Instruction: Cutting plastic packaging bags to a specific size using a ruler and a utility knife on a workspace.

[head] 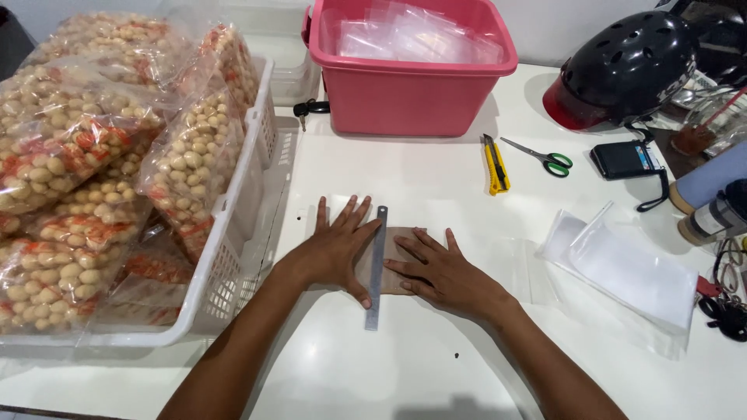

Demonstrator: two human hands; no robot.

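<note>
Fingers of both hands lay spread and flat, gripping nothing: the left hand (336,249) pressed a metal ruler (377,268) onto a brown card (395,250) on the white table (405,365), and the right hand (442,272) pressed the card just beside it. Beyond lay a yellow utility knife (494,165) and green-handled scissors (542,157).

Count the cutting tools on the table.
2: a yellow utility knife right of centre, and green-handled scissors just right of it. Others may be hidden among the clutter at the right edge.
</note>
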